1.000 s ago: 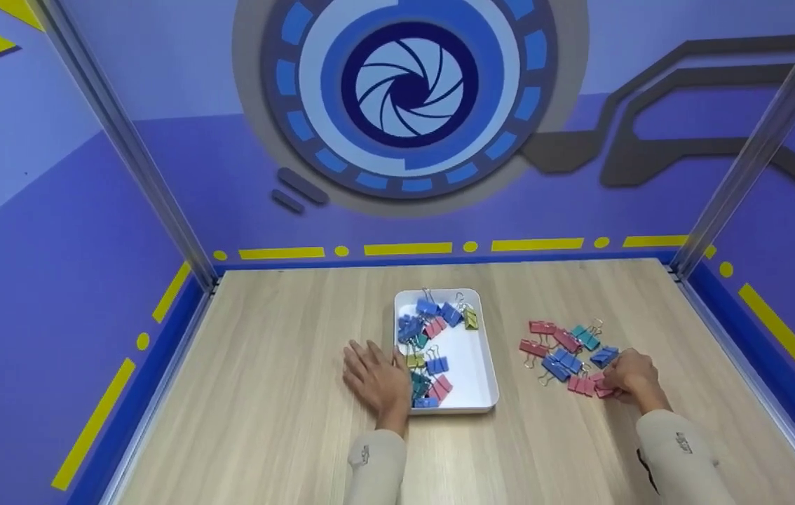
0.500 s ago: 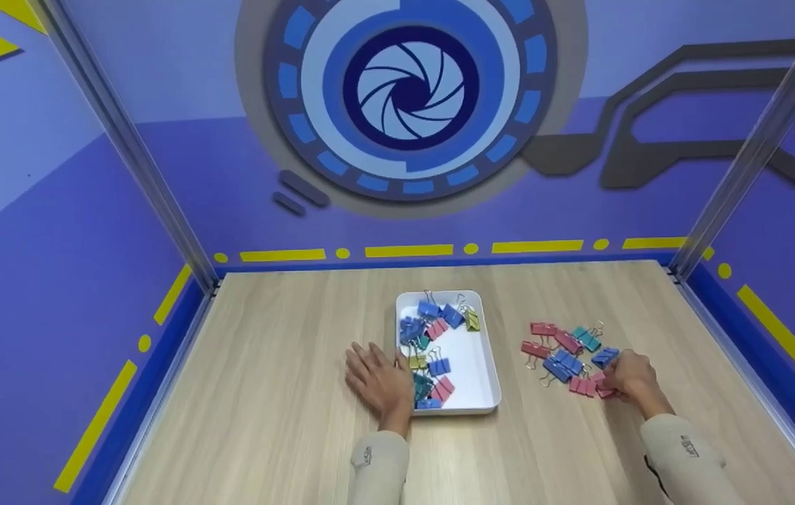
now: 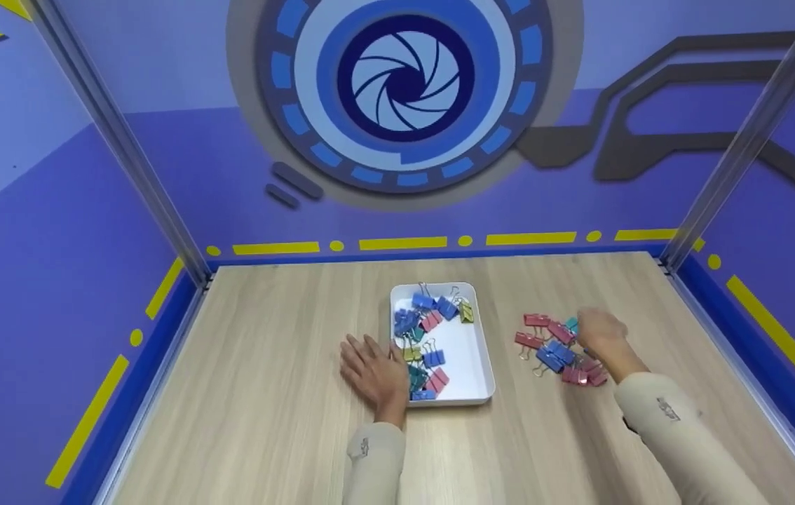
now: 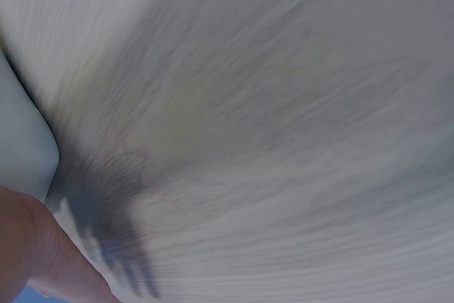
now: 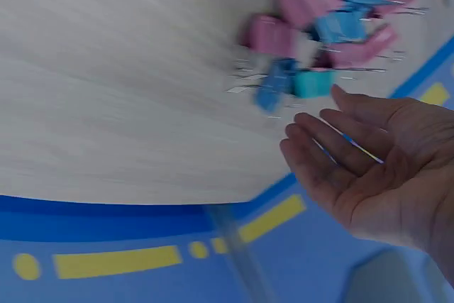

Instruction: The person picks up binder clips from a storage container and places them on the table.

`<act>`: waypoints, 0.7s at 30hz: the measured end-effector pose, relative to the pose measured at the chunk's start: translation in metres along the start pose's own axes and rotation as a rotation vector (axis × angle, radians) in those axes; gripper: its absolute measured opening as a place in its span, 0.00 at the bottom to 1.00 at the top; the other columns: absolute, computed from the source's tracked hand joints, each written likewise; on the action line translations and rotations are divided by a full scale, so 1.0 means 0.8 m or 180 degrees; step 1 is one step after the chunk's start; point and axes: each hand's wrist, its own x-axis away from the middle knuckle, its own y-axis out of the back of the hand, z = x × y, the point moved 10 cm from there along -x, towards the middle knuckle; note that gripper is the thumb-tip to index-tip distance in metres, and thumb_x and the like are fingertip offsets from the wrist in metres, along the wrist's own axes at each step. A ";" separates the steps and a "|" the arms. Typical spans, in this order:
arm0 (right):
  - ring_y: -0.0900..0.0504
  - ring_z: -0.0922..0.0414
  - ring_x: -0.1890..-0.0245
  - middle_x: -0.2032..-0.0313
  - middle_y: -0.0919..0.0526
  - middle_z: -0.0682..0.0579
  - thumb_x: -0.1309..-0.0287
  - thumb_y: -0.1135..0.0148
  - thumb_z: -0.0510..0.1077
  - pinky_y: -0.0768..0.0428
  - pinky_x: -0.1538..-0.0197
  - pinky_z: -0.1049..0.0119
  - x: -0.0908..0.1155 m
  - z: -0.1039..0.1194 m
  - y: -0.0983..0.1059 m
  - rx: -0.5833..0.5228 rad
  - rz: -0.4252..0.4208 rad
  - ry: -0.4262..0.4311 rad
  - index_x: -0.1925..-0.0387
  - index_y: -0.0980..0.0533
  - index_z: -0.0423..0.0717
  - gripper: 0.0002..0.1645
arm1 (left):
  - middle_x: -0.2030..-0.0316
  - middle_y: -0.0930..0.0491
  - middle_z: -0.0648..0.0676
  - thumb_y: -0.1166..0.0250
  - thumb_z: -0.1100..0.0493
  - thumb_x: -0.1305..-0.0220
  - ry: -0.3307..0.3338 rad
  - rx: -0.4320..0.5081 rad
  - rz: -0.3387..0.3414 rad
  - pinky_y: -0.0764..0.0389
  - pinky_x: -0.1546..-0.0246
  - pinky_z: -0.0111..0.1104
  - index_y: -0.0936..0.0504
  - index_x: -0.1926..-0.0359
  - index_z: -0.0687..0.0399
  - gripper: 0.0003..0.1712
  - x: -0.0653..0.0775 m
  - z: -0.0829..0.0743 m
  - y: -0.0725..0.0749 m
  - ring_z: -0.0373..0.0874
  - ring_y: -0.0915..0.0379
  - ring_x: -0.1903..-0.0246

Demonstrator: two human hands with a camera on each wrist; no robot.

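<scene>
In the head view, a loose pile of binder clips, pink, blue and teal, lies on the table to the right, among them a blue binder clip [image 3: 555,355]. My right hand [image 3: 601,335] is over the pile's far right side and covers part of it. Its fingers are loosely bent with nothing between them in the right wrist view, the thumb close to a teal binder clip [image 5: 313,83]. My left hand [image 3: 375,375] lies with spread fingers along the left side of a white tray [image 3: 466,351], thumb at the rim. Several blue, pink, green and yellow clips sit in the tray.
The wooden table [image 3: 278,351] is bounded by a purple-blue back wall [image 3: 341,217] and side walls. Metal posts [image 3: 741,147] stand at the far corners. The left wrist view is mostly blurred tabletop with the tray's pale corner [image 4: 25,133].
My right hand has gone from the near right edge of the pile up and leftward over its far side, leaving the pink clips there in view. The left hand keeps its place at the tray.
</scene>
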 end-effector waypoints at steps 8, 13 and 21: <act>0.15 0.35 0.50 0.53 0.14 0.30 0.39 0.36 0.31 0.16 0.45 0.43 -0.025 0.183 -0.033 -0.0764 -0.0335 0.1278 0.51 0.20 0.26 0.15 | 0.21 0.46 0.64 0.49 0.37 0.25 0.0001 0.0020 -0.0037 0.47 0.22 0.57 0.34 0.25 0.55 0.38 0.002 0.001 0.003 0.61 0.53 0.20; 0.17 0.34 0.47 0.47 0.17 0.28 0.44 0.32 0.29 0.19 0.40 0.41 -0.029 0.260 -0.089 -0.1143 -0.0131 0.1641 0.45 0.24 0.24 0.25 | 0.22 0.43 0.64 0.49 0.38 0.25 -0.0044 -0.0078 -0.0173 0.43 0.24 0.57 0.31 0.26 0.56 0.37 0.003 -0.003 0.006 0.61 0.50 0.21; 0.15 0.46 0.69 0.71 0.13 0.38 0.52 0.29 0.25 0.15 0.61 0.48 -0.026 0.295 -0.135 -0.0914 -0.0227 0.1867 0.63 0.17 0.30 0.11 | 0.22 0.43 0.65 0.49 0.38 0.25 -0.0074 -0.0055 -0.0194 0.43 0.24 0.58 0.31 0.26 0.57 0.37 0.001 -0.001 0.005 0.62 0.50 0.21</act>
